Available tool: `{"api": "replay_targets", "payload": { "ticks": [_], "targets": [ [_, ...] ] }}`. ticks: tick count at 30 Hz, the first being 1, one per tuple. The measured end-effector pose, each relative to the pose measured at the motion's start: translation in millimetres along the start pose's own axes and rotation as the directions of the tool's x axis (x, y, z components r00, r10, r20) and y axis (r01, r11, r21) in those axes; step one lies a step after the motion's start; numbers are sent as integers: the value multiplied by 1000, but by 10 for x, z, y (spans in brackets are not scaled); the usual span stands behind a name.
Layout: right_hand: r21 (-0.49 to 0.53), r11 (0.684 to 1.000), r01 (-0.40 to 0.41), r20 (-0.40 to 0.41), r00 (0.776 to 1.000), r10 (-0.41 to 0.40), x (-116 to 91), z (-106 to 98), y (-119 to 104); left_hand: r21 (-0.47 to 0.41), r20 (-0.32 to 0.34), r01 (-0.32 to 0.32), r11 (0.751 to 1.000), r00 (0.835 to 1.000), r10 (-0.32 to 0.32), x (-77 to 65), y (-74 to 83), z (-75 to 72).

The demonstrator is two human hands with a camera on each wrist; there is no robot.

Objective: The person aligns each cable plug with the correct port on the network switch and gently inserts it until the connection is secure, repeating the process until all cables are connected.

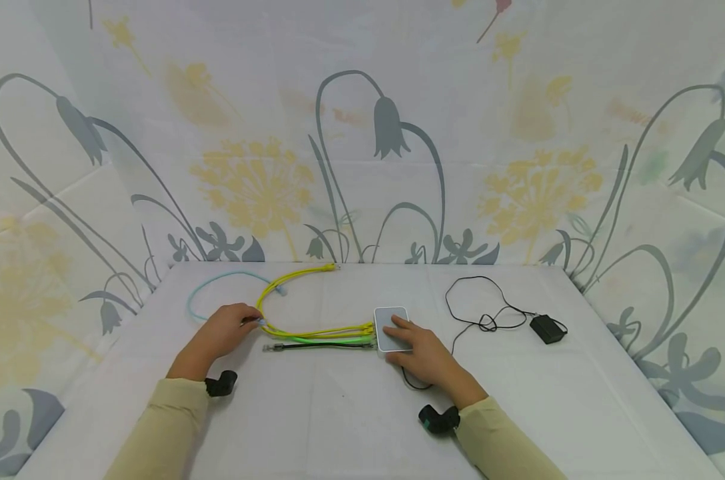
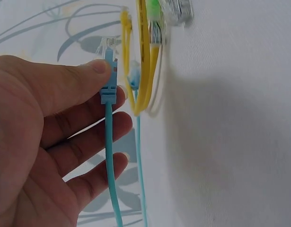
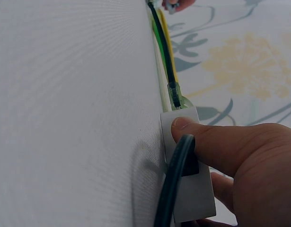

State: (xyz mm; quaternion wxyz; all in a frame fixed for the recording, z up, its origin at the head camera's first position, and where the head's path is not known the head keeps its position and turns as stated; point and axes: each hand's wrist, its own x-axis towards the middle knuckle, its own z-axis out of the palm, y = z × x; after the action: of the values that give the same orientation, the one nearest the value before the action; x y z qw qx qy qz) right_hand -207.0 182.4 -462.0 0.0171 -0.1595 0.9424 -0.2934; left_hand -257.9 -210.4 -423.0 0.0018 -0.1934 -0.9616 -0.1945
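My left hand pinches the plug of a light blue network cable between thumb and index finger, its clear tip pointing up in the left wrist view. The cable's other plug lies behind the yellow cables. My right hand holds a small white network switch, fingers over its top and thumb on its near side. Yellow cables, a green cable and a short black cable run left from the switch. A dark cord joins its near side.
At the right lies a black power adapter, its thin cord looped and tangled on the white table. The yellow cables curve back to a loose plug near the table's back edge. A flowered cloth hangs behind.
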Motion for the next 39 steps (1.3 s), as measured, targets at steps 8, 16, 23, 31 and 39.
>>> {"api": "replay_targets", "payload": {
  "ticks": [8, 16, 23, 31, 39],
  "targets": [
    [5, 1000, 4, -2, 1000, -4, -1, -1, -2, -10, -2, -11, 1000, 1000, 11, 42, 114, 22],
    [-6, 1000, 30, -21, 999, -30, 2, 1, 3, -30, 1, -15, 999, 1000, 15, 87, 228, 53],
    [-60, 996, 59, -57, 996, -63, 6, 1, -10, -42, 11, -18, 999, 1000, 18, 137, 316, 104],
    [-80, 996, 41, -75, 996, -47, 7, -4, -27, -26, -2, -52, 998, 999, 52, 218, 417, 163],
    [-76, 997, 30, -71, 997, -36, 7, 10, -24, -50, 4, -56, 997, 998, 56, 293, 519, 250]
  ]
}}
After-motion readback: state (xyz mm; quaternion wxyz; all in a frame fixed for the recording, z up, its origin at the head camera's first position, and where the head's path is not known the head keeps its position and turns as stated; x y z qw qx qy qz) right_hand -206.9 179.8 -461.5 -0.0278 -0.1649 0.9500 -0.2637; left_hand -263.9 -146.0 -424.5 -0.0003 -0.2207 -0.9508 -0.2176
